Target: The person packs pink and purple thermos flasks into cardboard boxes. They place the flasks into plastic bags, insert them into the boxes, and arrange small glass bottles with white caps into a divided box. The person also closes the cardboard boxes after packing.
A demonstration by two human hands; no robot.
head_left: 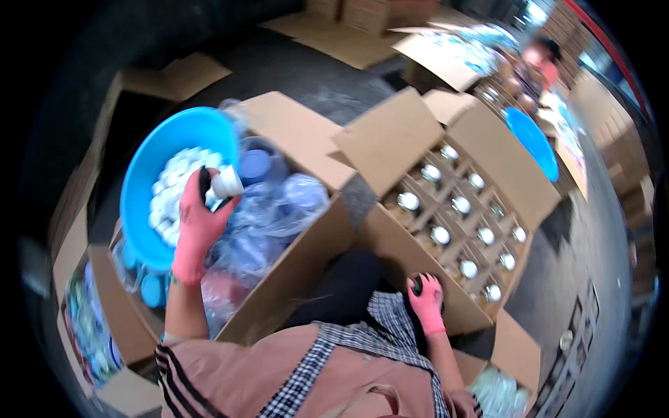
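My left hand (202, 212), in a pink glove with dark fingertips, is raised over the right rim of a blue basin (132, 202). Thumb and fingers pinch white bottle caps (226, 182), which look like a small stack. Many loose white caps (171, 174) lie in the basin. My right hand (426, 301), gloved the same way, is by my knee at the near side of a divided cardboard box (481, 317). Its fingers are curled, and whatever they may hold is hidden. Glass bottles with white caps (460, 205) stand upright in the box's compartments.
Under the basin, an open carton (279, 285) holds plastic-wrapped jars with blue lids (256, 166). More cartons stand at the lower left and lower right (516, 345). At the far right, another person (533, 73) sits near a second blue basin (531, 143). Raised flaps (390, 143) edge the bottle box.
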